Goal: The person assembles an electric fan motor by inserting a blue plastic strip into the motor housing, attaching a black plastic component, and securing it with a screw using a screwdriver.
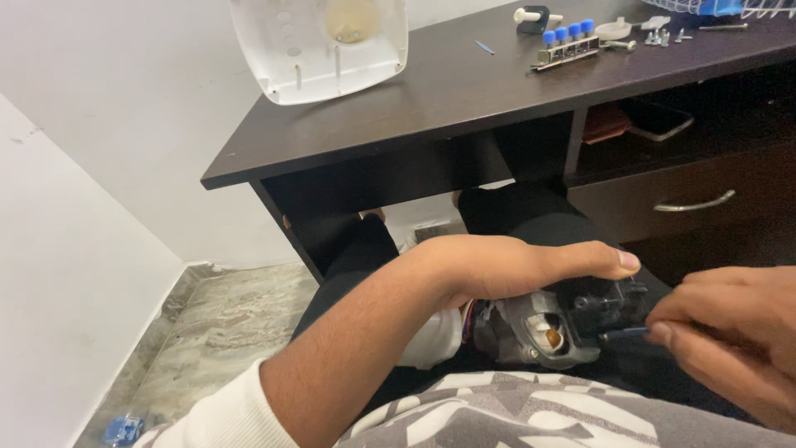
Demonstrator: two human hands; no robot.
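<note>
Lower centre of frame: left hand clamps over the motor on the lap. Right hand, lower right, pinches a thin tool at its housing. Motor looks heavy, rigid; best gripped by the body. Tool tip and the motor's far side hidden. Counter above.

The left forearm enters from seven o'clock and runs toward two o'clock, its white sleeve pushed back to the elbow. The left hand lies palm down, wrist bent, thumb stretched straight toward three o'clock. The right hand comes in from four o'clock, fingers curled, fingertips pinched together pointing toward nine o'clock.
</note>
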